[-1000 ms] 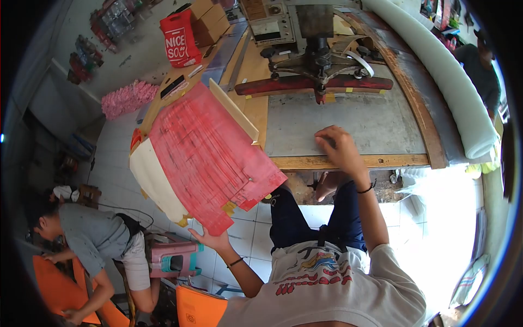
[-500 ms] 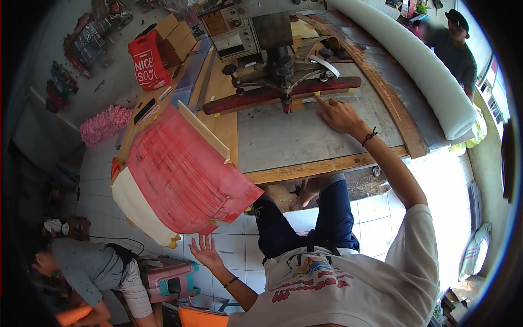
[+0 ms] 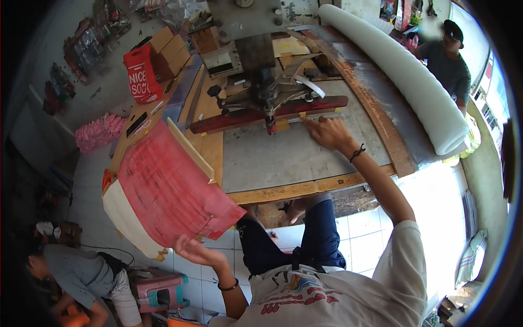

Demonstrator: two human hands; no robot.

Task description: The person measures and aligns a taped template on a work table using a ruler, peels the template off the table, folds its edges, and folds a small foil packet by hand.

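My left hand (image 3: 193, 252) is at the lower edge of a red, streaked sheet (image 3: 169, 188) that stands out over the bench's left side; its fingers are blurred. A cream strip (image 3: 128, 218) runs along the sheet's left edge, and a pale wooden bar (image 3: 190, 151) along its upper right edge. My right hand (image 3: 328, 132) reaches over the grey metal plate (image 3: 261, 163), fingers apart and holding nothing, just below the right part of a dark red bar (image 3: 289, 109). That bar hangs from a metal machine head (image 3: 265, 90) over the plate.
A thick white roll (image 3: 392, 79) lies along the bench's right side. Boxes (image 3: 169, 52), a red bag (image 3: 143, 73) and a phone (image 3: 137, 125) are at the back left. One person (image 3: 81, 272) bends at lower left; another (image 3: 447, 68) stands at upper right.
My right hand has moved forward from the plate's front to near the dark red bar. My left hand, lately apart from the red sheet, is at its lower edge. The whole view has shifted.
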